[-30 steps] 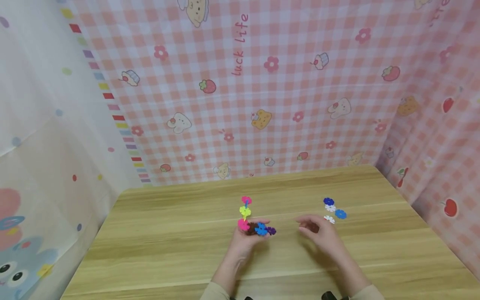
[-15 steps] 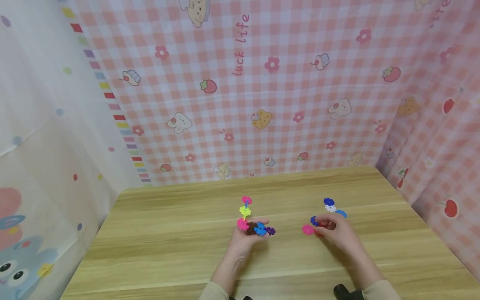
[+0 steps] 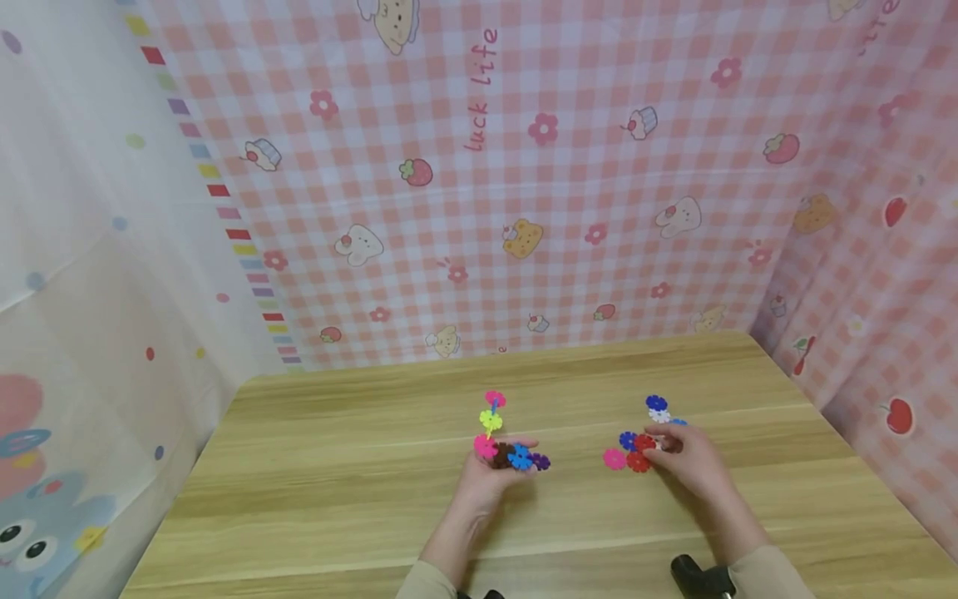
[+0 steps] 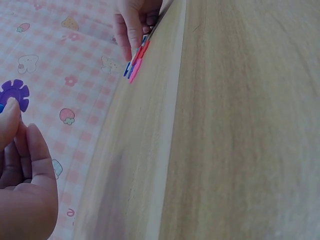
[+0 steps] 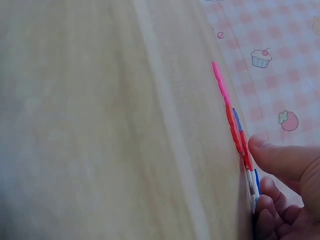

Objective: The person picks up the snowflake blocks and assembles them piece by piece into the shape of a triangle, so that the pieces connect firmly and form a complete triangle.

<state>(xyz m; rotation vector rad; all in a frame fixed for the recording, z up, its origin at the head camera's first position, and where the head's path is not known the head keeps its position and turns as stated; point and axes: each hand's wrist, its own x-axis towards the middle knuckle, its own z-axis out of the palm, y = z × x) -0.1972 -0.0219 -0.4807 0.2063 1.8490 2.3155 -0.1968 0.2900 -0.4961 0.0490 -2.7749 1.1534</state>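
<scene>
My left hand (image 3: 481, 492) grips a chain of flower-shaped plastic snowflake discs by its brown disc (image 3: 505, 456). From there the chain rises through pink and yellow discs to a pink one (image 3: 495, 399), and runs right through blue to a purple disc (image 3: 540, 462). In the left wrist view, the thumb lies against the purple disc (image 4: 15, 91). My right hand (image 3: 696, 467) is low over loose discs lying on the table, fingertips right at two red discs (image 3: 639, 462). Thumb and fingers stand apart there in the right wrist view, beside the red disc (image 5: 233, 129).
A pink disc (image 3: 614, 459) and a dark blue disc (image 3: 628, 441) lie left of the red ones. Behind the right hand are another dark blue disc (image 3: 656, 403) and a white disc (image 3: 659, 415). A checked cloth (image 3: 554, 191) hangs behind the wooden table (image 3: 337, 466).
The right hand has moved right, and the pink, dark blue and red discs have come into view on the table at its fingertips. The left hand with the chain has hardly moved.
</scene>
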